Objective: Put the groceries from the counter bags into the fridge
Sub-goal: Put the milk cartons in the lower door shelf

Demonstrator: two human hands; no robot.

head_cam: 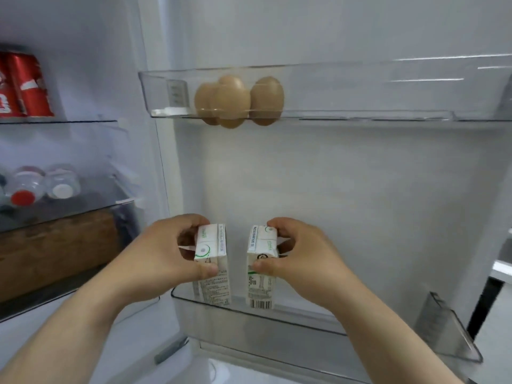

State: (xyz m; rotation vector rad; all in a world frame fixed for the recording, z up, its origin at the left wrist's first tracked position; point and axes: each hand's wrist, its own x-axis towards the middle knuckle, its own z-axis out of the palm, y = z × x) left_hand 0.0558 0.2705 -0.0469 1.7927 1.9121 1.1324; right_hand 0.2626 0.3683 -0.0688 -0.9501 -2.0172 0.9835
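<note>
Centre of frame, lower half: the left hand [171, 253] grasps the left carton [212, 275], a small white drink carton with green print. The thumb sits on the near face and the fingers are curled over the top and far side. The right hand [300, 254] grasps the right carton [261, 278], of matching type, in a mirrored grip. Both cartons stand upright, side by side and apart, with a clear gap between them. Their lower ends sit inside the lower door bin [291, 328], a clear plastic tray on the fridge door. Whether they rest on the bin floor cannot be told.

Upper centre: the upper door bin [374, 92], also clear, holds brown eggs [231, 102] clustered toward its left end.

Left of frame, fridge interior: red cans [26, 84] stand on the top glass shelf [83, 121]. Below them, clear bottles [41, 184] lie with their caps toward the camera, one cap red and one white. Below that shelf is a brown, wood-toned drawer front [55, 253]. The left side is blurred, so the labels are not legible.
</note>
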